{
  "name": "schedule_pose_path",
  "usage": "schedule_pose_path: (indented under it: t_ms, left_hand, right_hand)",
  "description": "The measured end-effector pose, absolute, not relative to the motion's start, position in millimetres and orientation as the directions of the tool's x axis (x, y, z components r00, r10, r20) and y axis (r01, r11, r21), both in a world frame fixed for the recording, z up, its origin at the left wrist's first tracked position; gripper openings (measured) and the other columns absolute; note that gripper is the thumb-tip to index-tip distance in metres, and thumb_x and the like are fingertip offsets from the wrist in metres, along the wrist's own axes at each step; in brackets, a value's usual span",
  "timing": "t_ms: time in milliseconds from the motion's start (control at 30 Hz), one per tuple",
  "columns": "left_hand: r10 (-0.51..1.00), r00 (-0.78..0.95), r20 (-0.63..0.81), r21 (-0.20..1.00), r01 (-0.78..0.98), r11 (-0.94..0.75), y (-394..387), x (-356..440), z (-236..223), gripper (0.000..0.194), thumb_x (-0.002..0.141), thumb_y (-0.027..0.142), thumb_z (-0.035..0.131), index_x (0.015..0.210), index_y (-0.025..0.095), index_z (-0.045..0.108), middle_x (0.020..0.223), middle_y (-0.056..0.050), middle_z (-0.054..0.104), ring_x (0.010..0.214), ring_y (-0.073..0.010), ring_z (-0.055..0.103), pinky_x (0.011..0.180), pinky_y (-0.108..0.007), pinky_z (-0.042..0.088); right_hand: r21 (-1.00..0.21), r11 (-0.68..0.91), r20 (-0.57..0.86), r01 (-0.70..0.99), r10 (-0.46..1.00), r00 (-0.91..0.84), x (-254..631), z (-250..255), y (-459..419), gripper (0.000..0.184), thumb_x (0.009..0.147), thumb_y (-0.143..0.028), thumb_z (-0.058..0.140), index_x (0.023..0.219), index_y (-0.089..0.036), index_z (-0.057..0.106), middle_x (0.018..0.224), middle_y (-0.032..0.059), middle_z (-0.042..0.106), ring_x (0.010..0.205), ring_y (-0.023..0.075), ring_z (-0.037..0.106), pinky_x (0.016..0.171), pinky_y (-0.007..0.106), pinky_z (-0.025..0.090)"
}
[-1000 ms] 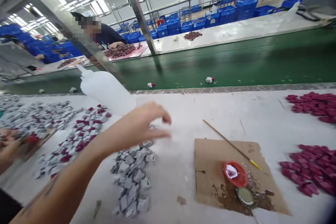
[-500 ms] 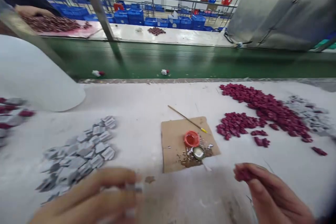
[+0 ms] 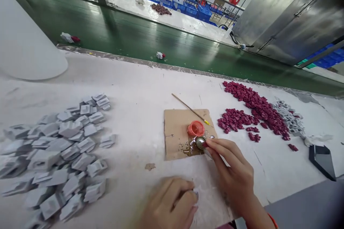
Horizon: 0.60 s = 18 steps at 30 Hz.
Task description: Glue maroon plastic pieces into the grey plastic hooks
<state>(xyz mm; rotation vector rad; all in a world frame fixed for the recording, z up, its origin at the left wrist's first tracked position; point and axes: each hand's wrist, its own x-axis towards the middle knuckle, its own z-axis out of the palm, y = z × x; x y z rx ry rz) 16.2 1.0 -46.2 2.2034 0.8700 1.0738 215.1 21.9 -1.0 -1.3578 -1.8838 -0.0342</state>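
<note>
My right hand [image 3: 233,166] pinches a small maroon piece [image 3: 204,144], mostly hidden by the fingertips, at the edge of a small round metal cap [image 3: 200,142]. The cap sits in spilled clear liquid on a cardboard square [image 3: 174,117], beside a red cup [image 3: 196,128] with liquid inside. Low in the middle, my left hand [image 3: 172,204] is closed on a small grey piece [image 3: 196,195], of which only an edge shows. A pile of grey blocks [image 3: 70,128] lies to the left. Maroon pieces [image 3: 255,103] are heaped on the right.
A thin stick with a yellow tip [image 3: 189,107] lies across the cardboard's top edge. Beyond the table [image 3: 134,96] runs a green conveyor belt [image 3: 120,32] carrying white-and-maroon pieces [image 3: 160,55]. At right are more grey pieces [image 3: 288,116] and a black tray [image 3: 321,161].
My right hand has moved left to the metal cap with its maroon piece. My left hand has come right, away from the grey pile. The view has tilted and turned.
</note>
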Motion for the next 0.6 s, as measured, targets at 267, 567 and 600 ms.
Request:
schedule_pose_path:
  t_ms: [267, 567, 600]
  left_hand:
    - [0.792, 0.474, 0.385, 0.783, 0.286, -0.552, 0, 16, -29, 0.014, 0.096, 0.012, 0.053, 0.106, 0.019, 0.058, 0.096, -0.004, 0.072, 0.088, -0.0184, 0.069, 0.083, -0.025, 0.057]
    - [0.842, 0.401, 0.362, 0.830, 0.273, -0.487, -4, 12, -34, 0.023, 0.089, 0.008, 0.062, 0.109, 0.020, 0.060, 0.094, -0.003, 0.071, 0.085, -0.0159, 0.069, 0.079, -0.023, 0.058]
    - [0.844, 0.398, 0.359, 0.835, 0.267, -0.481, -5, 13, -35, 0.023, 0.089, 0.009, 0.063, 0.109, 0.020, 0.060, 0.094, -0.003, 0.071, 0.085, -0.0159, 0.069, 0.079, -0.023, 0.058]
  right_hand:
    - [-0.359, 0.447, 0.581, 0.820, 0.794, -0.178, 215, -5, 25, 0.035, 0.089, 0.004, 0.059, 0.116, -0.018, 0.067, 0.106, 0.0066, 0.067, 0.098, 0.0167, 0.063, 0.087, 0.030, 0.055]
    - [-0.560, 0.418, 0.533, 0.715, 0.843, -0.075, 200, 5, -28, 0.033, 0.090, -0.001, 0.060, 0.116, -0.019, 0.066, 0.103, 0.0064, 0.068, 0.092, 0.0191, 0.066, 0.073, 0.032, 0.059]
    - [-0.595, 0.402, 0.510, 0.696, 0.858, -0.060, 198, 3, -35, 0.029, 0.090, -0.004, 0.061, 0.114, -0.020, 0.066, 0.100, 0.0063, 0.069, 0.090, 0.0196, 0.067, 0.071, 0.032, 0.060]
